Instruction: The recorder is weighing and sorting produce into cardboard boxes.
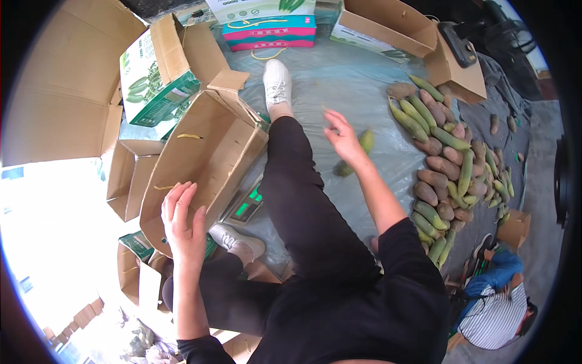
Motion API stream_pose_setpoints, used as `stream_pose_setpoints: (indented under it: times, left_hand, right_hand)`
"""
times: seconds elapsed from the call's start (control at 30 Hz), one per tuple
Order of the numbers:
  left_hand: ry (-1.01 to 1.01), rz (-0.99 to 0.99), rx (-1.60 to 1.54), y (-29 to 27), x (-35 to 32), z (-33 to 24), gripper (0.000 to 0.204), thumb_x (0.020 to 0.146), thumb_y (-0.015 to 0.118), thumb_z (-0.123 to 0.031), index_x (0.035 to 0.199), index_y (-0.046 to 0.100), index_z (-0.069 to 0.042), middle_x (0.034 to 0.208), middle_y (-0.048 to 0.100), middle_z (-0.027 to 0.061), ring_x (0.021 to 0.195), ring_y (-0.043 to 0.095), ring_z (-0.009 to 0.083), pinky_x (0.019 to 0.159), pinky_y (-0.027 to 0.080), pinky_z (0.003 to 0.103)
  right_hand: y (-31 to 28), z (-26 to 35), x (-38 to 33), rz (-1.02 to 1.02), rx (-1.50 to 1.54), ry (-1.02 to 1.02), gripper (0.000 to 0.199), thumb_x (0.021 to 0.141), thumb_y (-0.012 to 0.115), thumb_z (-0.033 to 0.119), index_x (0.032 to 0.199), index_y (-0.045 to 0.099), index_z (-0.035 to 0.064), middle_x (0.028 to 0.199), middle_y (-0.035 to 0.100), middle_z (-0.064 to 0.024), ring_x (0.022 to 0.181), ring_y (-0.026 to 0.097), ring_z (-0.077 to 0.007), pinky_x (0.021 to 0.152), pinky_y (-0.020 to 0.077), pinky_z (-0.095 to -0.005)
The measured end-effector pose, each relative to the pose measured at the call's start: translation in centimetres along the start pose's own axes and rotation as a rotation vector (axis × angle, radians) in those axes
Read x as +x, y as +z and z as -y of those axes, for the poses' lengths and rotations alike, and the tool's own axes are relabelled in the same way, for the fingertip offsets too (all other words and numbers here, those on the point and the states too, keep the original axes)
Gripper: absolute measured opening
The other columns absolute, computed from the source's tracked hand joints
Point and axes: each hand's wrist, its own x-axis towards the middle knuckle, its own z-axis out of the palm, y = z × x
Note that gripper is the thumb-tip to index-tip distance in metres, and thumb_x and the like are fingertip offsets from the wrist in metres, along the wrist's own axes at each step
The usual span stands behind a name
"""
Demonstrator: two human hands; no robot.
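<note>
My left hand is held open over the near edge of a long open cardboard box, fingers raised and nothing in them. Short yellow cord handles show on the box's inner wall. Beside the box is a scale with a lit green display. My right hand hovers over the plastic sheet, fingers loosely apart and holding nothing visible. Just beside and behind its wrist lies a green, radish-like vegetable, partly covered by the arm. A large heap of similar long vegetables, green and muddy reddish-brown, spreads to the right.
Printed green-and-white boxes stand at the far left. A pink-and-blue carton and an open box are at the back. A fan stands far right. Another person in a striped top sits at the lower right.
</note>
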Motion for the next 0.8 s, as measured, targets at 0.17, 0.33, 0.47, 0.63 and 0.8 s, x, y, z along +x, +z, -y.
stream_pose_setpoints:
  times: [0.17, 0.33, 0.47, 0.63, 0.8]
  left_hand:
    - [-0.135, -0.016, -0.454, -1.1, 0.0, -4.0, 0.062, 0.073, 0.06, 0.003, 0.133, 0.043, -0.005, 0.09, 0.055, 0.0041, 0.09, 0.052, 0.0166, 0.091, 0.039, 0.032]
    - [-0.379, -0.154, -0.869, -2.6, -2.1, -3.6, 0.031, 0.095, 0.051, -0.018, 0.118, 0.054, 0.003, 0.077, 0.052, -0.0008, 0.072, 0.044, 0.0061, 0.072, 0.039, 0.021]
    - [-0.334, -0.223, -0.893, -4.3, -5.4, 0.3, 0.019, 0.094, 0.05, -0.013, 0.096, 0.061, 0.002, 0.075, 0.054, -0.0014, 0.069, 0.046, 0.0062, 0.068, 0.042, 0.023]
    - [-0.398, -0.223, -1.187, -8.4, -9.9, 8.2, 0.013, 0.093, 0.05, -0.01, 0.089, 0.058, -0.001, 0.079, 0.05, 0.0028, 0.073, 0.048, 0.0105, 0.081, 0.046, 0.028]
    - [-0.743, -1.324, -1.341, -27.5, -20.9, 24.9, 0.047, 0.098, 0.032, -0.024, 0.139, 0.03, 0.0, 0.146, 0.028, 0.0122, 0.128, 0.036, 0.0245, 0.109, 0.024, 0.042]
  right_hand:
    - [-0.7, 17.0, -4.1, 0.362, 0.283, -0.438, 0.042, 0.083, 0.056, -0.003, 0.124, 0.053, 0.0027, 0.13, 0.047, -0.0066, 0.087, 0.056, -0.0125, 0.079, 0.0482, -0.0276]
    - [5.5, 23.0, -8.9, 0.664, 0.136, -0.725, 0.037, 0.078, 0.059, 0.01, 0.113, 0.056, -0.0034, 0.121, 0.052, -0.0149, 0.11, 0.053, -0.03, 0.093, 0.0435, -0.0381]
    - [9.1, 23.2, -10.8, 0.686, 0.065, -0.761, 0.042, 0.077, 0.061, 0.01, 0.116, 0.055, -0.0036, 0.126, 0.049, -0.0146, 0.112, 0.052, -0.0298, 0.095, 0.042, -0.0383]
    - [10.5, 22.8, -11.9, 0.738, 0.143, -0.717, 0.047, 0.078, 0.063, 0.012, 0.121, 0.052, -0.0037, 0.128, 0.048, -0.0144, 0.115, 0.05, -0.0305, 0.097, 0.0408, -0.0381]
    - [5.1, 22.6, -9.5, 0.517, 0.075, -0.777, 0.045, 0.081, 0.062, 0.01, 0.125, 0.051, 0.0061, 0.131, 0.046, -0.0114, 0.116, 0.049, -0.0266, 0.093, 0.0449, -0.0353]
